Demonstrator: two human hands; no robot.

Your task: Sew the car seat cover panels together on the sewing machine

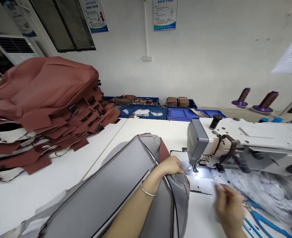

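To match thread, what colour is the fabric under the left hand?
Mostly grey fabric; best in the head view.

Sewing workshop with industrial machine

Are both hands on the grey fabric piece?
No, only the left hand touches the grey fabric piece; the right hand is apart from it, over the white tabletop.

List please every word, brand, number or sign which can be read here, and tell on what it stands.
No text is clear enough to quote.
Left poster, middle poster, right poster: printed lines, too small or blurred.
Sewing machine's grey cover: faint marking, unreadable.
Hanging sheet: print too blurred.
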